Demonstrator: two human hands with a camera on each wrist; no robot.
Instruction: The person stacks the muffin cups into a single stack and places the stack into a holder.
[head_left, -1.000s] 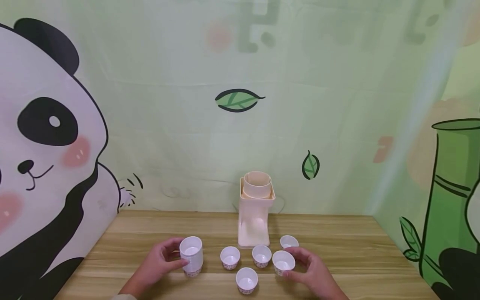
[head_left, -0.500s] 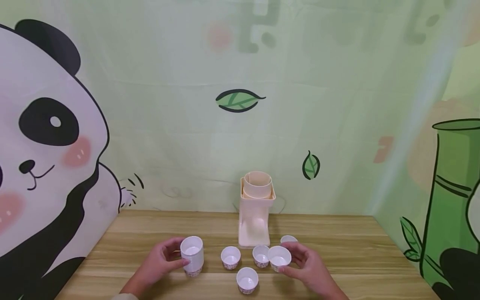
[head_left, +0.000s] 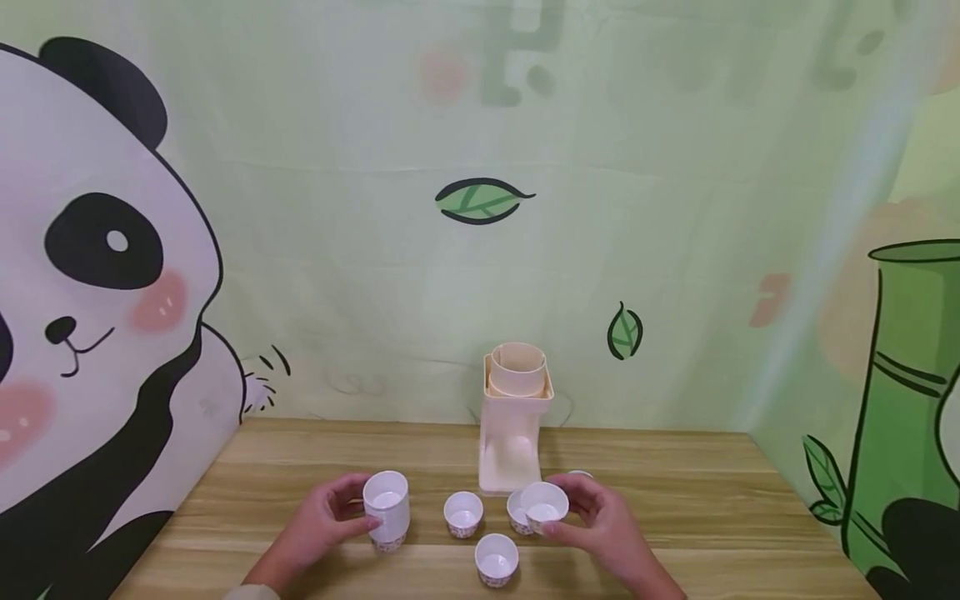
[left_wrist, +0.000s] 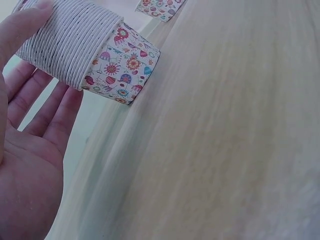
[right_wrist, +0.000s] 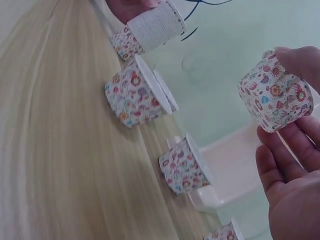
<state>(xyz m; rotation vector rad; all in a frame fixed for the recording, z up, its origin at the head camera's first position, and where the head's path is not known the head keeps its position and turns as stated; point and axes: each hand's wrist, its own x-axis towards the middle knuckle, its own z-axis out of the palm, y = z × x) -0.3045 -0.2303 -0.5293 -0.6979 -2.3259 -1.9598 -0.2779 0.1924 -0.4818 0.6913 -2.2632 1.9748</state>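
Note:
My left hand (head_left: 330,517) grips a stack of nested white paper baking cups (head_left: 387,521) from its left side, thumb in front. In the left wrist view, the stack (left_wrist: 75,45) shows many ridged rims above one flower-printed base, low over the wood. My right hand (head_left: 603,521) pinches a single paper baking cup (head_left: 545,502) between thumb and fingers. The right wrist view has this floral cup (right_wrist: 272,92) lifted off the table. From the head it partly covers another standing cup (head_left: 516,515).
One cup (head_left: 462,515) stands between the hands, and another cup (head_left: 497,560) nearer the front. A far cup (head_left: 580,474) is mostly hidden behind my right hand. At the back stands a pale pink dispenser-like holder (head_left: 510,458) on the wooden table (head_left: 315,450), before a printed cloth backdrop.
My right hand has carried its cup to the left and slightly up, now overlapping the neighbouring cup. The left hand and its stack stay in place.

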